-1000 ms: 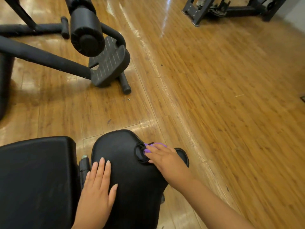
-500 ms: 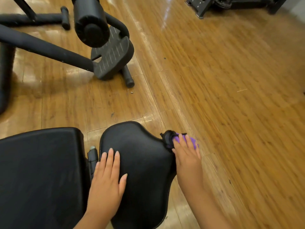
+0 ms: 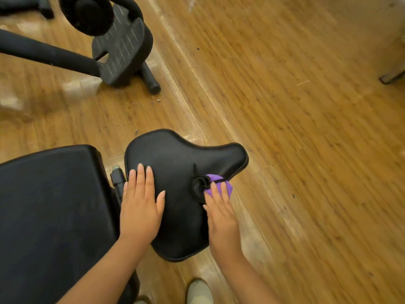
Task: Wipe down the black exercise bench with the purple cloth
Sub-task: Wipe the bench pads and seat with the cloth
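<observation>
The left hand lies flat on the seat pad of the bench, fingers straight, close together and gripping nothing. The right hand presses the cloth against the pad's right edge, fingers laid over it; the cloth is bunched, purple with a dark fold, and seems pinned under them more than clenched. The back pad sits just left of the seat pad. A foot plate stands well apart on the floor.
</observation>
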Available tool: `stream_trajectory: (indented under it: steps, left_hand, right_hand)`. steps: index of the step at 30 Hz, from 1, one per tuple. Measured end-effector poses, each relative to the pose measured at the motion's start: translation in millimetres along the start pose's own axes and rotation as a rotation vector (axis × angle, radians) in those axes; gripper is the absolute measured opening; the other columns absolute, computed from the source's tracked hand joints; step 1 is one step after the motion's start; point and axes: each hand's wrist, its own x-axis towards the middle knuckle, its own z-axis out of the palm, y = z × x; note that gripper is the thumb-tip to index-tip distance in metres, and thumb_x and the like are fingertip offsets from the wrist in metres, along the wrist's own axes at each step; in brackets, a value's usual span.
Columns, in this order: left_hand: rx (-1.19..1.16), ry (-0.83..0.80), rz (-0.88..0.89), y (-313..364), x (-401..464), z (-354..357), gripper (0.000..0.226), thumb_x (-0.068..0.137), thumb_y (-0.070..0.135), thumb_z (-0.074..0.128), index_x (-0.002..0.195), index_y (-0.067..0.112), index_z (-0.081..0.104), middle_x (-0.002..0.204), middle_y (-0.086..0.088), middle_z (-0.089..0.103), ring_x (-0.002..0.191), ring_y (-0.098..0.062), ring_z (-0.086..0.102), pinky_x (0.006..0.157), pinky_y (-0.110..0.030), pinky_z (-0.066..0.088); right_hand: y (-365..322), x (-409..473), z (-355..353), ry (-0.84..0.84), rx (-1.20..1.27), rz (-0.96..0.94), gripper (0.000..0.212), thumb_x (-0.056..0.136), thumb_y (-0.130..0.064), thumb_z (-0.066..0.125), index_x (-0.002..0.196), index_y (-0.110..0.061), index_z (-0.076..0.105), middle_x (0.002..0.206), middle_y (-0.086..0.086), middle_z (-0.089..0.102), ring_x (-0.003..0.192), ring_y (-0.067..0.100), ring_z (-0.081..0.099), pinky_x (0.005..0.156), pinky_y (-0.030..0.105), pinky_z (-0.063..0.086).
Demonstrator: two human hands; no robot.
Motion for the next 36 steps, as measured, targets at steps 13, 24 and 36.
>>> stream_trajectory:
  steps: [13, 24, 36]
  left_hand:
    - [-0.028, 0.005, 0.027, -2, 0, -2, 0.065, 0.095, 0.042, 0.025, 0.147, 0.002, 0.021, 0.154, -0.019, 0.020, 0.142, -0.035, 0.016, 0.113, -0.051, 0.022]
    - [-0.042, 0.019, 0.046, -2, -2, -2, 0.065, 0.094, 0.037, 0.035, 0.147, 0.003, 0.018, 0.154, -0.019, 0.018, 0.142, -0.035, 0.014, 0.114, -0.048, 0.018]
    - [0.009, 0.013, 0.044, -5, -1, -3, 0.068, 0.094, 0.045, 0.019, 0.146, 0.003, 0.022, 0.152, -0.020, 0.024, 0.140, -0.036, 0.023, 0.111, -0.048, 0.027]
  right_hand:
    - [-20, -48, 17, -0.033, -0.238, -0.011, 0.035, 0.101, -0.028, 0.025, 0.127, -0.014, 0.045, 0.139, 0.006, 0.043, 0.143, 0.021, 0.011, 0.110, 0.044, 0.020]
    - [-29, -18, 14, 0.043, 0.065, 0.124, 0.041, 0.102, -0.030, 0.025, 0.130, -0.010, 0.047, 0.143, 0.000, 0.040, 0.140, 0.016, 0.020, 0.107, 0.045, 0.028]
    - [-44, -100, 35, -0.060, -0.262, -0.328, 0.027, 0.100, -0.013, 0.035, 0.123, -0.010, 0.050, 0.145, 0.007, 0.041, 0.138, 0.022, 0.028, 0.110, 0.048, 0.024]
